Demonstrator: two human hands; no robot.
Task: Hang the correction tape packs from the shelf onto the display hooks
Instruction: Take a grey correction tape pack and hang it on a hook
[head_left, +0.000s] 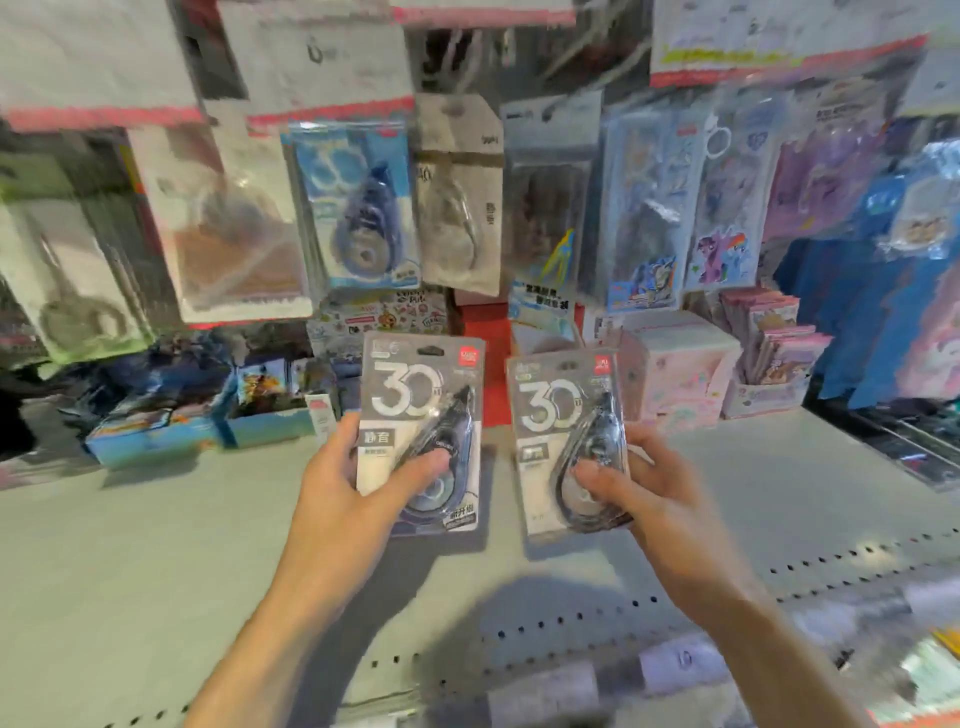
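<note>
My left hand (353, 483) grips a correction tape pack (423, 410) with a large "30" and a dark blue tape body, thumb pressed on its front. My right hand (639, 493) grips a second "30" pack (563, 415) with a grey tape body, held upright beside the first. Both packs hover above the grey shelf (156, 545). Higher up, more correction tape packs hang on display hooks: a blue one (358, 208) and a grey one (460, 202). The hooks themselves are blurred.
Boxes of cards and stickers (156, 436) line the shelf's back left. Pink boxes (680, 369) and card packs (779, 343) stand at the back right. Hanging sticker and stationery packs (649, 208) crowd the upper wall. Price tags (680, 660) run along the shelf's front edge.
</note>
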